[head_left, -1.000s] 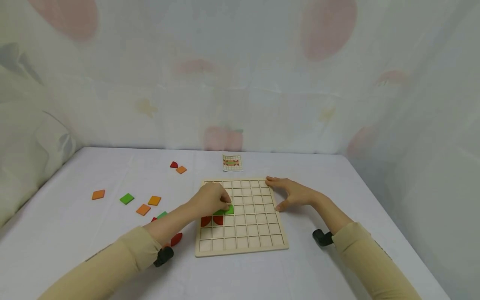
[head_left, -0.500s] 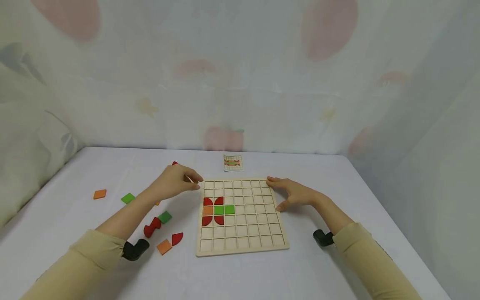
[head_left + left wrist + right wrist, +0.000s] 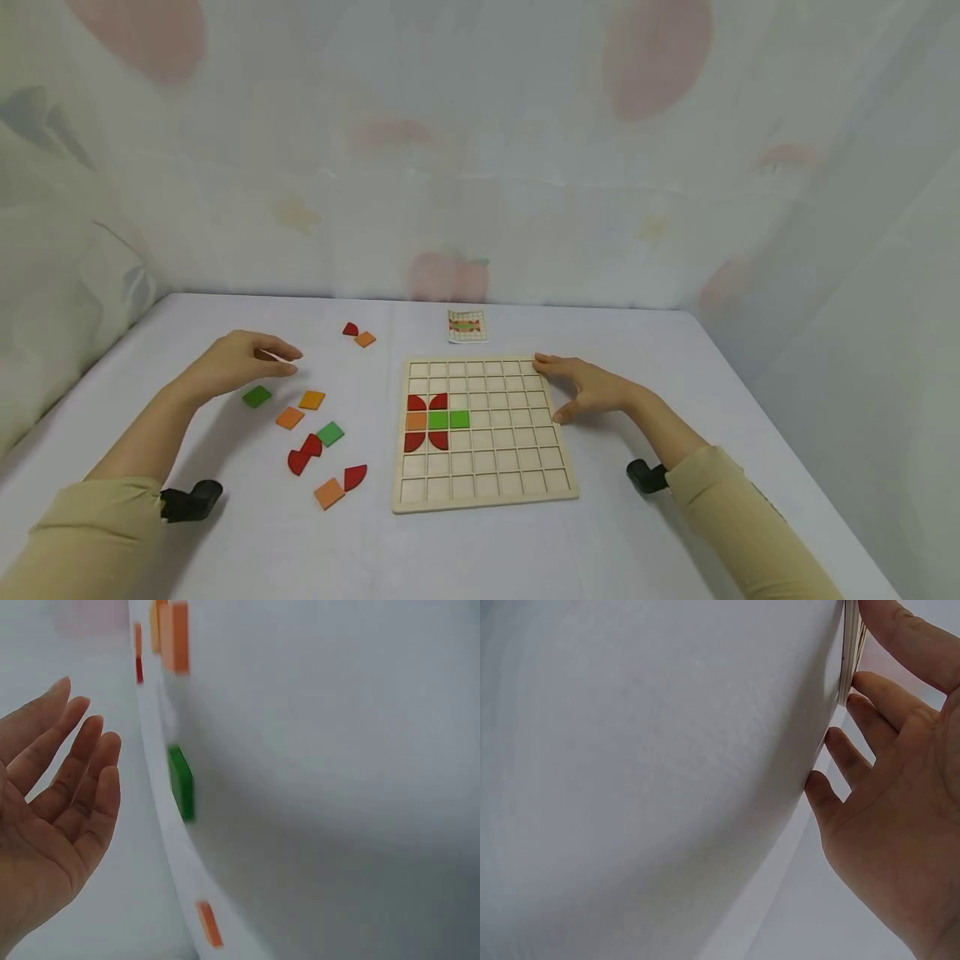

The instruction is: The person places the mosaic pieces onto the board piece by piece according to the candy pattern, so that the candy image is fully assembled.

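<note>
The green tile (image 3: 257, 396) lies flat on the table (image 3: 225, 533), left of the board (image 3: 486, 498). The left hand (image 3: 236, 361) hangs just over it, close but not touching. Its fingers are long and loose, a little apart, and it holds nothing. In the left wrist view the palm (image 3: 45, 817) is open and the green tile (image 3: 181, 782) sits near the fingertips. The left arm reaches out from the lower left in a tan sleeve (image 3: 82, 533). More tiles lie near the hand: two orange ones (image 3: 300, 408), another green one (image 3: 329, 433), some red curved ones (image 3: 303, 454), and an orange one (image 3: 328, 492) nearer the person. The board lies in the middle of the table, with red, orange and green tiles (image 3: 435, 420) set in its left side. The right hand (image 3: 592, 387) rests at the board's right edge, fingers spread and straight, thumb down on the table. In the right wrist view its fingertips (image 3: 870, 712) touch the board's thin edge (image 3: 850, 652). It grips nothing. A small card (image 3: 466, 326) lies behind the board.
</note>
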